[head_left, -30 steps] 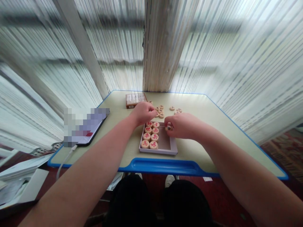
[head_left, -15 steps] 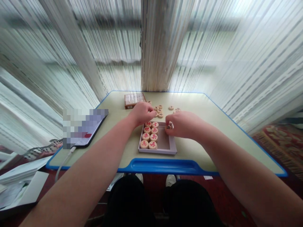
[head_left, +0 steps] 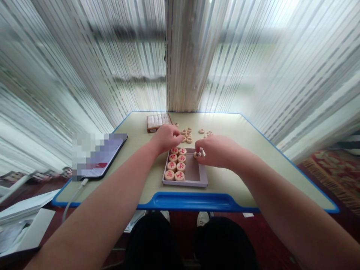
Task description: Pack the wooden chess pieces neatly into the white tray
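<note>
Pinching a black-marked piece [head_left: 197, 154] edgewise, likely for control, the right hand [head_left: 215, 150] was at the tray's [head_left: 185, 183] far-right corner; whether the left hand [head_left: 166, 136] gripped another piece [head_left: 184, 140], I couldn't tell.

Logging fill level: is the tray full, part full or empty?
Part full. The tray has red pieces in two columns on its left; its bare bottom shows on the right, near the right hand.

Right hand [head_left: 218, 150] holding black-marked disc [head_left: 197, 155], left hand [head_left: 165, 137] by loose discs [head_left: 189, 140], half-filled box [head_left: 193, 174] near front edge of surface [head_left: 239, 180]
</note>
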Action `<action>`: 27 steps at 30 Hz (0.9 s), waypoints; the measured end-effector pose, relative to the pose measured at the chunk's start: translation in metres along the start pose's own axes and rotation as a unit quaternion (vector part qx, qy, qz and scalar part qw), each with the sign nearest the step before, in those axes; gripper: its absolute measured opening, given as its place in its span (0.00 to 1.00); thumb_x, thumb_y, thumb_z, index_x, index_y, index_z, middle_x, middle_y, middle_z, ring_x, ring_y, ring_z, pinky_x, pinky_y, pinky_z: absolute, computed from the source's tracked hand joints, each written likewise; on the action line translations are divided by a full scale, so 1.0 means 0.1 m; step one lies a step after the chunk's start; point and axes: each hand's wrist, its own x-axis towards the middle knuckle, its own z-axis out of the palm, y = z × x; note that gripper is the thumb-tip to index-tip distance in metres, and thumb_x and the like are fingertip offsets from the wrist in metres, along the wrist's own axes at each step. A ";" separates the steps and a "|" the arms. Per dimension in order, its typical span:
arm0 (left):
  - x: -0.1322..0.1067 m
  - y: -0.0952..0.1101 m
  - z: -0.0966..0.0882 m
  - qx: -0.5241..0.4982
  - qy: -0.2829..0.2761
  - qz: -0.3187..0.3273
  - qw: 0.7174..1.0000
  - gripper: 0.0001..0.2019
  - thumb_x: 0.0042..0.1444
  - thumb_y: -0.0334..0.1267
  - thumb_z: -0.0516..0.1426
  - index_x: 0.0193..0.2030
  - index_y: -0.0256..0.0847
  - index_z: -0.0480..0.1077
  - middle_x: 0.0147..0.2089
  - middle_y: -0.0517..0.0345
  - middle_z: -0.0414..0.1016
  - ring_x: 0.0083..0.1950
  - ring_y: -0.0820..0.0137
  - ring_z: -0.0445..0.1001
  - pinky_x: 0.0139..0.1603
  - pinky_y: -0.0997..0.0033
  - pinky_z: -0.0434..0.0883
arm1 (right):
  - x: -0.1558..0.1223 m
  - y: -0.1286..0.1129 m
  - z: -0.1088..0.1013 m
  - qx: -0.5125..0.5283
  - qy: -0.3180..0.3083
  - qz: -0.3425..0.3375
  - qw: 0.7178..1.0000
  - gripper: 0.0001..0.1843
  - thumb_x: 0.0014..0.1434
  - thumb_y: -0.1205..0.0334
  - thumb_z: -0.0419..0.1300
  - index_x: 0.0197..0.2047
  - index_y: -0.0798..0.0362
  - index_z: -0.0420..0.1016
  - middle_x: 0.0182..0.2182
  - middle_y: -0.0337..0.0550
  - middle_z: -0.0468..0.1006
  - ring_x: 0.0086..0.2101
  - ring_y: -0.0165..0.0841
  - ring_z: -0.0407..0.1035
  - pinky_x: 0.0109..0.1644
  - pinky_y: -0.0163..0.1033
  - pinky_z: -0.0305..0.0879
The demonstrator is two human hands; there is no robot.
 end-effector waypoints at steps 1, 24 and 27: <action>0.00 0.00 0.00 -0.003 0.000 -0.003 1.000 0.12 0.44 0.36 0.51 0.14 0.36 0.65 0.19 0.58 0.65 0.24 0.75 0.61 0.27 0.73 0.58 | 0.00 0.00 0.00 0.004 0.005 -0.002 1.000 0.16 0.50 0.56 0.55 0.39 0.49 0.78 0.33 0.47 0.79 0.33 0.39 0.71 0.29 0.38 0.57; -0.07 0.12 -0.01 -0.130 -0.140 -0.059 0.980 0.15 0.48 0.39 0.50 0.35 0.36 0.76 0.36 0.55 0.79 0.40 0.66 0.74 0.43 0.70 0.69 | 0.41 0.84 0.38 0.106 0.044 0.156 0.981 0.22 0.53 0.69 0.56 0.50 0.45 0.76 0.50 0.44 0.76 0.44 0.36 0.71 0.44 0.33 0.64; -0.07 0.13 0.00 -0.123 -0.153 -0.063 0.978 0.15 0.48 0.40 0.50 0.34 0.36 0.76 0.36 0.54 0.79 0.39 0.66 0.74 0.42 0.69 0.68 | 0.40 0.87 0.37 0.106 0.046 0.176 0.978 0.19 0.53 0.67 0.57 0.48 0.47 0.77 0.47 0.46 0.77 0.44 0.38 0.71 0.43 0.36 0.64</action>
